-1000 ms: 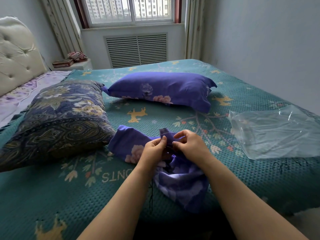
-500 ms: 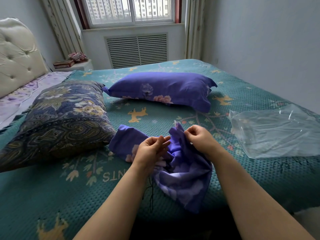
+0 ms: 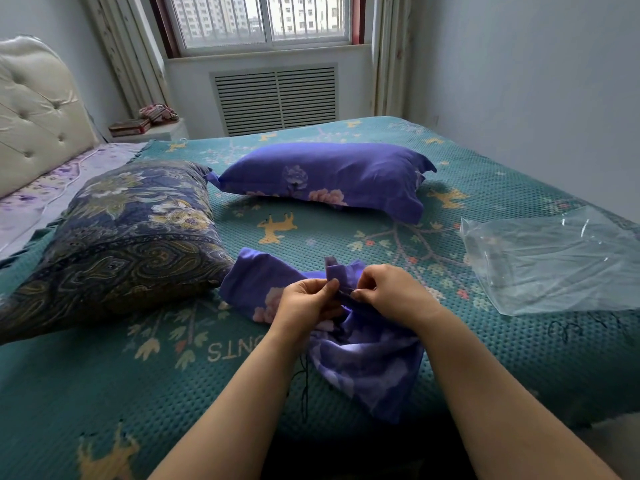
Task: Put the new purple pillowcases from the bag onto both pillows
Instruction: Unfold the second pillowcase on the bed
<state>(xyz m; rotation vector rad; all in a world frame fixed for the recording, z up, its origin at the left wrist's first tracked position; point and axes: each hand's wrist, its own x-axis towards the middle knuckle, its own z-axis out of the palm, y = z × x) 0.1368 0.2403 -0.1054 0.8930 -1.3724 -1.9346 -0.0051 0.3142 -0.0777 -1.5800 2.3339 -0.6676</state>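
Pillowcase point(image 3: 363, 358): loose on bedspread point(image 3: 104, 393), beside dark patterned pillow point(image 3: 114, 244). Left hand point(image 3: 306, 301), right hand point(image 3: 391, 292): both pinching one bunched edge. Advice: find open hem, spread it wide before sliding pillow in

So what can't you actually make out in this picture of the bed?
- Head view: whether the loose purple pillowcase has its opening found; the left hand and right hand pinching the bunched fabric cover it.
- Whether the clear plastic bag is fully empty; its right side is cut off by the frame edge.
- What the small items on the nightstand are; too small and far.
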